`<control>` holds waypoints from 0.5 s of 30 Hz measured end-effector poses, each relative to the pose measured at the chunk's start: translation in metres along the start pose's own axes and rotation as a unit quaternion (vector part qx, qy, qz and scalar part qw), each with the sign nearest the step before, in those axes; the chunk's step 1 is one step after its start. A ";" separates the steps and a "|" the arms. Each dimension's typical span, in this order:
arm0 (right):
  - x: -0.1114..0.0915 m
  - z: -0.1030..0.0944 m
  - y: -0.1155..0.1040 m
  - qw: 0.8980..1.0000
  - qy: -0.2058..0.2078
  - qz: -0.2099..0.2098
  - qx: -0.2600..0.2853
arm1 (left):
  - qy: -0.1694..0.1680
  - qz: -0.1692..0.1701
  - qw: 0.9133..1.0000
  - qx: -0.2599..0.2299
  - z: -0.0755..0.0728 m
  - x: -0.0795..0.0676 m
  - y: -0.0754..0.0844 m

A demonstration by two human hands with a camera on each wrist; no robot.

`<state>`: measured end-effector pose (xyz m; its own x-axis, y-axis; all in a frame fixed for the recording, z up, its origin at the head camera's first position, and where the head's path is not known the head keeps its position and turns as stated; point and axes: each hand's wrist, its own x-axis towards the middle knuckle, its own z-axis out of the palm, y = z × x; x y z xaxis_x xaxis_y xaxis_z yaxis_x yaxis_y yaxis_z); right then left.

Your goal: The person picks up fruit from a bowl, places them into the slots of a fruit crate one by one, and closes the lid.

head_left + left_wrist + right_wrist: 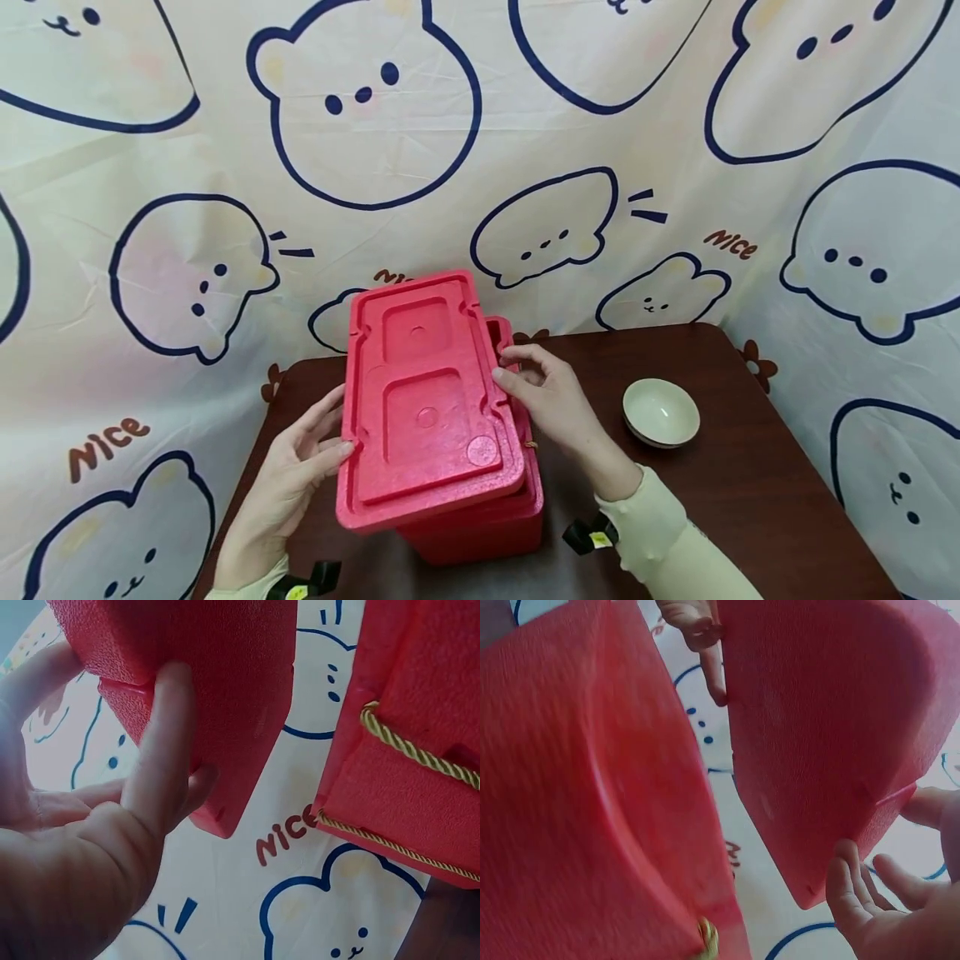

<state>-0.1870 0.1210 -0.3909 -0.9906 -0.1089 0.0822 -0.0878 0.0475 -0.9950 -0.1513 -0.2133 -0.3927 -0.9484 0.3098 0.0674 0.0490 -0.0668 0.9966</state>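
A red foam lid (431, 400) with two recessed panels is held tilted over a red foam box (480, 533), covering most of its opening. My left hand (288, 475) grips the lid's left edge between thumb and fingers. On the opposite edge, my right hand (555, 404) holds the lid the same way. Both wrist views show a gap between the lid (232, 712) and the box (547, 787). Gold twisted cord (420, 750) runs along the box's side. The box's inside is mostly hidden.
A pale round bowl (660, 408) stands on the brown table (750, 483), right of the box. Behind the table hangs a cream cloth (420, 233) printed with blue-outlined bears. A grey patch of surface lies in front of the box.
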 end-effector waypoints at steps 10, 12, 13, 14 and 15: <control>0.029 -0.017 0.009 0.998 0.026 0.043 -0.025 | 0.067 -0.002 0.994 0.089 0.006 0.035 -0.002; 0.036 -0.020 0.010 0.998 0.022 0.051 -0.029 | 0.087 -0.012 0.991 0.103 0.005 0.045 -0.001; 0.040 -0.022 0.010 0.998 0.018 0.056 -0.030 | 0.096 -0.016 0.989 0.111 0.005 0.050 -0.001; 0.043 -0.023 0.010 0.998 0.014 0.061 -0.028 | 0.104 -0.019 0.987 0.120 0.004 0.054 -0.001; 0.047 -0.024 0.010 0.997 0.011 0.065 -0.028 | 0.110 -0.021 0.985 0.129 0.004 0.059 -0.001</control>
<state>-0.2369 0.1404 -0.3956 -0.9960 -0.0770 -0.0456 0.0365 0.1160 -0.9926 -0.2060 -0.1914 -0.3894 -0.9949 0.0914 0.0430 0.0601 0.1939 0.9792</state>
